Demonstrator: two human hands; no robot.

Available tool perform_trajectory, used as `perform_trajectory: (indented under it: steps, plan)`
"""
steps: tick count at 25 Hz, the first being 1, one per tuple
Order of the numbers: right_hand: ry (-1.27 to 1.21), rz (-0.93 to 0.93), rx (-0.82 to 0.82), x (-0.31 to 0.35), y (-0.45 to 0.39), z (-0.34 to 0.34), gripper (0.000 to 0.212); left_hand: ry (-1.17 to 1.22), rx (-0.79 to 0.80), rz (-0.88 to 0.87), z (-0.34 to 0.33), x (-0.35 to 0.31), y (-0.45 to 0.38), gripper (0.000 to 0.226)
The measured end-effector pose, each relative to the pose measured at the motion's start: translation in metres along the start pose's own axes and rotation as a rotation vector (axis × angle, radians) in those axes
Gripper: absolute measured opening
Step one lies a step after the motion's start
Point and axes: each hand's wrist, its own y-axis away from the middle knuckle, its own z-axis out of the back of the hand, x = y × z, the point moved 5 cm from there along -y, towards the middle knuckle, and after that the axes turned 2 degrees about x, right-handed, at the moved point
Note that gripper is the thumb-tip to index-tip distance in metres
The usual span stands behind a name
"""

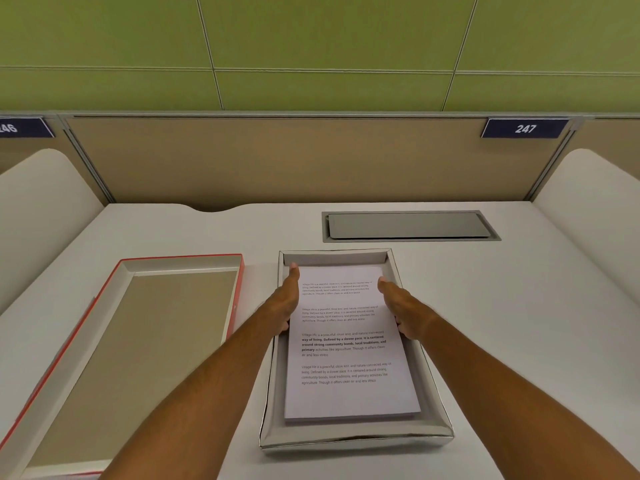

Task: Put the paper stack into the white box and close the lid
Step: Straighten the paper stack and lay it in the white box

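Left hand (pixel 287 301) and right hand (pixel 400 308) are flanking stack (pixel 346 344) in box (pixel 441 436), fingers extended; pinching or not, cannot tell. Stack probably floppy and slippery: taking long edges.

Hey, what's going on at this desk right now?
A person is settling a paper stack into the white box. The left hand and right hand touch its long edges, fingers stretched forward. The stack lies inside the box. The red-edged lid lies upturned on the desk to the left, not yet on.
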Motion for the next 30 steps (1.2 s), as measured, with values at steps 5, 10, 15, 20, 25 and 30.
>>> perform_trajectory:
  steps: [5,10,15,20,25,30]
  plan:
    - [0.007,0.013,-0.002,0.0,0.001,-0.002,0.057,-0.008,-0.007,-0.01,0.001,-0.001,0.002,0.086]
    - [0.224,0.117,-0.186,0.002,0.007,-0.002,0.064,-0.262,-0.137,-0.098,0.0,-0.002,0.004,0.082]
    - [0.653,0.404,-0.367,0.008,0.012,-0.008,0.075,-0.777,-0.36,-0.414,-0.015,-0.002,0.018,0.077]
    - [0.982,0.562,-0.448,0.0,0.04,-0.03,0.097,-1.104,-0.49,-0.607,-0.008,0.02,0.052,0.096]
    - [1.142,0.607,-0.5,0.0,0.045,-0.032,0.106,-1.248,-0.548,-0.668,-0.007,0.014,0.065,0.1]
    - [1.18,0.707,-0.459,0.001,0.062,-0.046,0.126,-1.274,-0.651,-0.63,0.004,0.026,0.096,0.101]
